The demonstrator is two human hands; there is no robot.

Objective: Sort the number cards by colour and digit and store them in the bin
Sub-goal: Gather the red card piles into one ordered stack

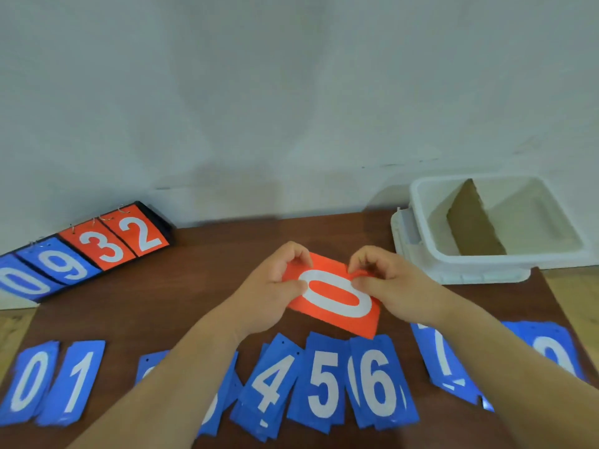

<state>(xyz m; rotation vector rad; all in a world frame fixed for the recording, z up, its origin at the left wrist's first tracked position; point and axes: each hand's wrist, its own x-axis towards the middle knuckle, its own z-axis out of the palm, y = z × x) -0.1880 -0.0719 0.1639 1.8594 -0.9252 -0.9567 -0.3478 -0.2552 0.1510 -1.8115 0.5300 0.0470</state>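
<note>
Both hands pinch one orange 0 card [337, 298] by its far corners — left hand [270, 286] and right hand [385, 283] with fingers closed on it, just above the worktop [181, 286]. Nearer the person lies a row of blue piles [324, 380], digits 0 to 7 readable. The white bin [486, 257], with a cardboard divider, holds no cards yet. Likely step: starting the orange set — next it needs a clear spot behind the blue row. A scoreboard [84, 251] sits far left.

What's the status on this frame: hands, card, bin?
Left hand and right hand both pinching the orange 0 card above the table. Blue piles laid out by digit. White bin holds no cards, path clear.
</note>
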